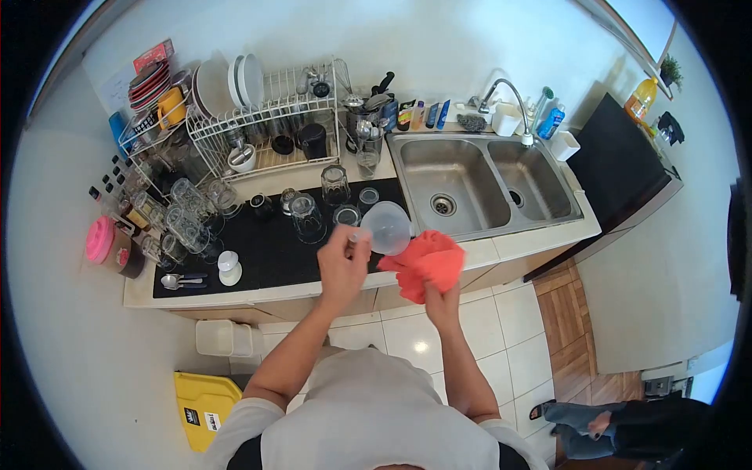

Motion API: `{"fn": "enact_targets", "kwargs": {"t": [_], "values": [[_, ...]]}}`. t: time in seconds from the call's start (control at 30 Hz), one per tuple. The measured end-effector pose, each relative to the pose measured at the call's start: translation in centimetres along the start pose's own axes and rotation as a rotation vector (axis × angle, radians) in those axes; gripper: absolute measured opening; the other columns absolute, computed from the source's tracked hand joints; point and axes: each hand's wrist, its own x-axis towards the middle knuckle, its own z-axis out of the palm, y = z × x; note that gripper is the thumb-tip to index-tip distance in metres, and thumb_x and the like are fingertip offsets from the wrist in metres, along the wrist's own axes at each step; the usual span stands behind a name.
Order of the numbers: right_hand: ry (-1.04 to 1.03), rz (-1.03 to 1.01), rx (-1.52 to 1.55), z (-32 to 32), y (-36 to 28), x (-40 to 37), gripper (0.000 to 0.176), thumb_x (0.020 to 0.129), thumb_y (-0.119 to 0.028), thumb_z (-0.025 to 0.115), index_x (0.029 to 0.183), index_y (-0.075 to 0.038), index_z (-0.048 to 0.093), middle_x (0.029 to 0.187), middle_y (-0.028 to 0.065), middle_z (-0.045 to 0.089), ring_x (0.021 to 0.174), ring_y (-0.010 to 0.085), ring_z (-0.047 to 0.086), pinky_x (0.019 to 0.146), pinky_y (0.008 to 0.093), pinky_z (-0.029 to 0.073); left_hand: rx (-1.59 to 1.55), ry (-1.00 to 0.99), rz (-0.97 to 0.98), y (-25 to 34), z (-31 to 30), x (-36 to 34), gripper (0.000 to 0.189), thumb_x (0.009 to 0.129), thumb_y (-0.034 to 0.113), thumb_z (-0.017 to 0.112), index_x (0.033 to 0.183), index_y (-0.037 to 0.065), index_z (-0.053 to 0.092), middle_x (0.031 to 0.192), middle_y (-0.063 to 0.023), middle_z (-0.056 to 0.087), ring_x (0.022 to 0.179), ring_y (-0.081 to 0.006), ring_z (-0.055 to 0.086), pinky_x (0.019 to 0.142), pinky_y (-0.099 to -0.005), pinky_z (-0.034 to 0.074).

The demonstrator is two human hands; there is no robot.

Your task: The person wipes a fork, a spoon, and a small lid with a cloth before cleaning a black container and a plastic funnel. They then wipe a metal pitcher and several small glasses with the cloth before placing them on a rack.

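Note:
Over the front of the counter I hold up a translucent round plastic bowl (385, 228). My left hand (345, 265) is closed at its left edge, with the fingers pinched together there. A coral-red cloth (424, 265) is bunched in my right hand (443, 304), whose fingers are partly hidden under its folds. The cloth overlaps the bowl's lower right rim in this view. Just behind the bowl, a glass mug (307, 218) and several smaller glasses stand on a black mat (266, 283).
A double steel sink (486, 227) lies to the right. At the back left a white dish rack (266, 160) holds plates and cups. Glass mugs (186, 227), spoons (182, 280) and a pink-lidded jar (100, 240) stand left. Another person's legs (580, 427) show at lower right.

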Motion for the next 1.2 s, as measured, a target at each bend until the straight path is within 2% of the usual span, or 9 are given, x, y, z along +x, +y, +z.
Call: {"fn": "enact_targets", "kwargs": {"t": [0.1,0.2,0.4,0.53,0.63,0.8,0.93,1.07,1.2], "values": [[0.15,0.051,0.077,0.7,0.1,-0.1,0.029,0.09,-0.005,0.055,0.118,0.003,0.053,0.132,0.0178,0.047,0.122,0.0248,0.046,0.097,0.0362,0.041,-0.485,-0.072,-0.312,-1.1,0.0,0.1,0.012,0.093,0.016,0.059,0.091,0.005,0.055,0.072,-0.0036,0.059,0.061,-0.0105,0.057,0.055,-0.0261,0.049],[0.168,-0.508,-0.372,2.8,-0.5,1.2,0.026,0.088,-0.007,0.056,0.111,0.004,0.058,0.119,0.0196,0.055,0.109,0.0272,0.057,0.089,0.0346,0.045,-0.718,-0.22,-0.524,-1.6,1.3,-1.8,0.013,0.095,0.02,0.056,0.088,0.009,0.054,0.069,-0.0021,0.056,0.06,-0.0111,0.055,0.055,-0.0265,0.047],[0.094,0.19,-0.119,1.6,-1.7,2.1,0.027,0.087,-0.01,0.06,0.11,0.002,0.059,0.115,0.0162,0.057,0.108,0.0258,0.055,0.091,0.0355,0.042,-0.892,-0.404,-0.754,-2.7,1.3,-5.4,0.017,0.096,0.024,0.055,0.085,0.011,0.052,0.066,0.0002,0.053,0.057,-0.011,0.051,0.053,-0.0249,0.042],[-0.145,0.031,-0.096,1.5,-1.6,2.5,0.029,0.087,-0.012,0.062,0.112,0.002,0.058,0.114,0.0126,0.058,0.107,0.023,0.055,0.092,0.0361,0.043,-0.954,-0.391,-0.885,-3.0,-0.9,-5.0,0.02,0.097,0.026,0.054,0.084,0.011,0.05,0.065,0.002,0.051,0.056,-0.0082,0.047,0.05,-0.0225,0.038],[-0.486,-0.076,-0.078,2.1,-1.8,2.3,0.029,0.089,-0.012,0.061,0.115,0.001,0.057,0.115,0.0115,0.058,0.108,0.022,0.054,0.092,0.0355,0.042,-1.015,-0.343,-0.825,-4.1,-3.3,-3.8,0.022,0.097,0.029,0.053,0.083,0.012,0.05,0.063,0.0027,0.05,0.054,-0.0068,0.046,0.047,-0.0217,0.036],[0.033,0.173,0.123,3.4,-0.7,2.8,0.031,0.087,-0.011,0.062,0.116,-0.001,0.055,0.111,0.0096,0.061,0.103,0.0224,0.058,0.091,0.036,0.045,-0.652,-0.195,-0.532,-3.6,-6.5,-2.9,0.018,0.097,0.023,0.054,0.087,0.008,0.055,0.064,0.0001,0.052,0.053,-0.0076,0.049,0.047,-0.0224,0.041],[0.04,-0.169,-0.816,-8.3,-2.1,8.0,0.061,0.08,-0.008,0.062,0.135,0.002,0.036,0.096,0.0171,0.066,0.091,0.0248,0.064,0.08,0.0364,0.049,-0.236,0.027,-0.318,-3.9,-11.6,-0.3,0.006,0.092,0.009,0.057,0.095,0.004,0.057,0.07,-0.0036,0.059,0.06,-0.0086,0.058,0.053,-0.023,0.05],[0.562,0.083,-1.376,-16.1,-12.9,10.6,0.099,0.074,-0.005,0.06,0.149,-0.009,-0.005,0.089,0.026,0.065,0.078,0.0402,0.064,0.073,0.0453,0.049,-0.035,0.065,-0.163,-5.5,-15.4,3.0,0.011,0.092,0.011,0.059,0.099,0.004,0.056,0.07,-0.0009,0.057,0.059,-0.0047,0.053,0.052,-0.0195,0.046],[0.764,0.154,-1.687,-28.0,-20.5,13.4,0.103,0.074,-0.015,0.067,0.149,-0.012,-0.004,0.089,0.0273,0.065,0.083,0.0423,0.064,0.071,0.0486,0.05,-0.102,0.062,-0.098,-7.4,-17.7,6.4,0.013,0.092,0.011,0.06,0.1,0.003,0.055,0.068,0.0012,0.053,0.058,-0.0033,0.047,0.051,-0.0184,0.041]]}}
